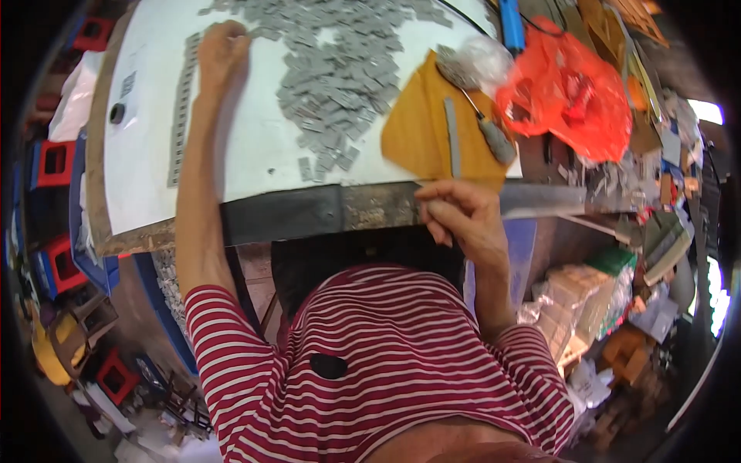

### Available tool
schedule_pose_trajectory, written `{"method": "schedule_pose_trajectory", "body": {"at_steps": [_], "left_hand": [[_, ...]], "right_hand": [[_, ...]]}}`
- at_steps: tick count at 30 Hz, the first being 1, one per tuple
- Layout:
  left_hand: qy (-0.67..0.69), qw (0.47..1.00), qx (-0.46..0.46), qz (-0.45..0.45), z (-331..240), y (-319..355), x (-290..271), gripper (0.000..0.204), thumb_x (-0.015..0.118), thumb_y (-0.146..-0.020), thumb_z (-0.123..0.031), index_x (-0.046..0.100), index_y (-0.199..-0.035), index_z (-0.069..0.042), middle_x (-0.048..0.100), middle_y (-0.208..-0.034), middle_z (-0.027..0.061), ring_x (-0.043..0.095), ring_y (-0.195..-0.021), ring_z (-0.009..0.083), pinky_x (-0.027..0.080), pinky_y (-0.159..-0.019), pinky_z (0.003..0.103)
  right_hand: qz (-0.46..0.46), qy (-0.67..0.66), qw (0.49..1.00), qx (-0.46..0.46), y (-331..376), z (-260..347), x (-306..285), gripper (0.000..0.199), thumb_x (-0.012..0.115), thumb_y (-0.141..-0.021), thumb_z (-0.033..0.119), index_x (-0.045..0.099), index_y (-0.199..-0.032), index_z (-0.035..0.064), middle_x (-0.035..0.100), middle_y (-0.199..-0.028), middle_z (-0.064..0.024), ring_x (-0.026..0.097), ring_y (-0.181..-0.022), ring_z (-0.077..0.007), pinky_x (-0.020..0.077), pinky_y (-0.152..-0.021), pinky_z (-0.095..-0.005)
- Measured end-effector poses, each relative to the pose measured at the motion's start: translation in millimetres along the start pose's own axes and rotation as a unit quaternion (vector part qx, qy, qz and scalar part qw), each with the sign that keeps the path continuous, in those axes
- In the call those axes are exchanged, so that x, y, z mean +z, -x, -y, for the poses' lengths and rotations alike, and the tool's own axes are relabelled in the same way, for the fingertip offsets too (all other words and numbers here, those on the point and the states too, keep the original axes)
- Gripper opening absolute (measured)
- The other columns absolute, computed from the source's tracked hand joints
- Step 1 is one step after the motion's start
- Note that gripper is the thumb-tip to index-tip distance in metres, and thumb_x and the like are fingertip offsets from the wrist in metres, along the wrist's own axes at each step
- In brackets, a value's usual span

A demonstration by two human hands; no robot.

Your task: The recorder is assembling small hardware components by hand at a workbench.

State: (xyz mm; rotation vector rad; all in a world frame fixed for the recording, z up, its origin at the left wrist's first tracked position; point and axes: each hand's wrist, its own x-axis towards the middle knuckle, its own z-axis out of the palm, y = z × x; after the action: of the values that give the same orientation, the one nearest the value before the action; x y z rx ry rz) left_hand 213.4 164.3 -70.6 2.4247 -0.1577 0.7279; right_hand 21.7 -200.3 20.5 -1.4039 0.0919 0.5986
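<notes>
White board (258,139) tops a cluttered workshop's bench, small gray pieces (340,85) heaped across its middle. Left of the heap lies a long gray strip (182,116) with dark marks; a worker's left hand (224,52) curls its fingers beside the far end. The right hand (463,212) hovers at the near edge, fingers bent toward the thumb — whether either hand pinches anything cannot be told. A mustard cloth (417,123) lies to the right.
</notes>
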Motion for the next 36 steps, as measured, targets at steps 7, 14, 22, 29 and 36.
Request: {"method": "schedule_pose_trajectory", "body": {"at_steps": [7,14,22,29,36], "left_hand": [[0.066,0.992,-0.094,0.051,-25,20,-19,0.015,0.06,-0.074,-0.014,0.06,-0.085,-0.003,0.06,-0.07,0.0041,0.052,-0.061,0.0112,0.043,-0.06,0.024],[0.171,0.978,-0.116,0.026,-94,44,-50,0.013,0.06,-0.079,-0.012,0.06,-0.087,-0.002,0.061,-0.075,0.0015,0.053,-0.067,0.0076,0.042,-0.062,0.021],[0.358,0.908,-0.213,0.035,-179,107,-84,0.009,0.06,-0.078,0.0,0.058,-0.087,0.001,0.06,-0.079,0.0017,0.054,-0.073,0.0063,0.041,-0.066,0.018],[0.378,0.886,-0.259,0.074,-194,148,-93,0.009,0.058,-0.079,0.002,0.057,-0.088,0.002,0.059,-0.08,0.0016,0.052,-0.073,0.0056,0.04,-0.066,0.017],[0.386,0.869,-0.295,0.091,-197,168,-94,0.011,0.058,-0.078,0.003,0.057,-0.088,0.001,0.058,-0.08,0.001,0.052,-0.073,0.0048,0.04,-0.069,0.016]], "right_hand": [[-0.107,0.081,0.985,-0.111,-17,13,-23,0.013,0.054,-0.082,0.007,0.06,-0.09,-0.0026,0.054,-0.058,-0.0008,0.048,-0.05,-0.0033,0.035,-0.044,-0.0171],[-0.215,0.367,0.878,-0.22,-64,2,-56,0.015,0.055,-0.079,0.013,0.06,-0.086,0.0002,0.058,-0.064,-0.0093,0.057,-0.06,-0.0156,0.0448,-0.057,-0.0277],[-0.165,0.514,0.736,-0.409,-111,0,-74,0.011,0.055,-0.077,0.008,0.058,-0.085,0.0015,0.058,-0.081,-0.0163,0.058,-0.073,-0.0327,0.0463,-0.066,-0.0368],[-0.131,0.6,0.704,-0.356,-116,11,-81,0.011,0.055,-0.077,0.008,0.057,-0.086,0.0014,0.057,-0.079,-0.0144,0.057,-0.076,-0.0289,0.0451,-0.067,-0.0343],[-0.086,0.595,0.732,-0.321,-121,16,-87,0.011,0.055,-0.077,0.007,0.055,-0.086,0.0,0.058,-0.075,-0.0135,0.057,-0.069,-0.0262,0.0442,-0.064,-0.033]]}}
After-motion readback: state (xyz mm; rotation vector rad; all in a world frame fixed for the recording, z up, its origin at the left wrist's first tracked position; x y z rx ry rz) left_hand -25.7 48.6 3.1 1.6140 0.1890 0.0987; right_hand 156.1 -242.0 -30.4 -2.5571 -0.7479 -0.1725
